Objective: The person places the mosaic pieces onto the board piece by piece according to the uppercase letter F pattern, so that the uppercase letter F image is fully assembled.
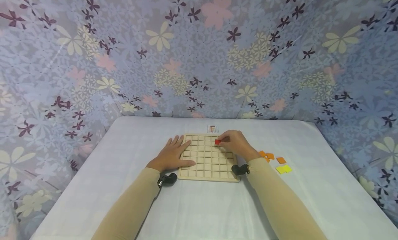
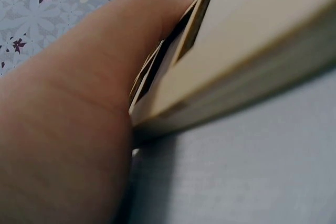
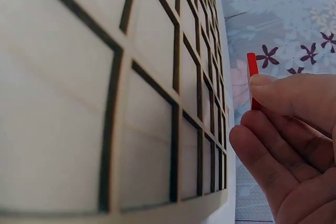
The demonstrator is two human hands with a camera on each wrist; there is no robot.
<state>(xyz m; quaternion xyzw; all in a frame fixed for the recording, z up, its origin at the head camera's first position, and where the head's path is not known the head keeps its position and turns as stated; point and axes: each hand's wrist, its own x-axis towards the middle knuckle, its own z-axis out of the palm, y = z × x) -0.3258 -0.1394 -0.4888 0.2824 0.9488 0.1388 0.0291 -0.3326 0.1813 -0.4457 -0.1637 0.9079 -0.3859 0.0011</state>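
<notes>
A wooden grid board [image 1: 203, 180] with square cells lies flat on the white table. My left hand [image 1: 171, 155] rests on the board's left edge, its fingers straight and spread and the thumb reaching over the cells. Between thumb and fingertips my right hand [image 1: 237, 143] pinches a red square tile [image 1: 218, 142], above the upper right part of the board. In the right wrist view the thin red tile [image 3: 252, 66] stands on edge in that pinch, off the grid surface. In the left wrist view the left thumb [image 2: 157, 14] lies along the board's rim.
Several orange tiles [image 1: 281, 160] lie right of the board, partly behind the right wrist. Yellow tiles [image 1: 281, 169] lie just in front of them. A small card with a coloured grid pattern [image 1: 212, 129] sits beyond the board's far edge. A flowered cloth [image 1: 192, 60] hangs behind the table.
</notes>
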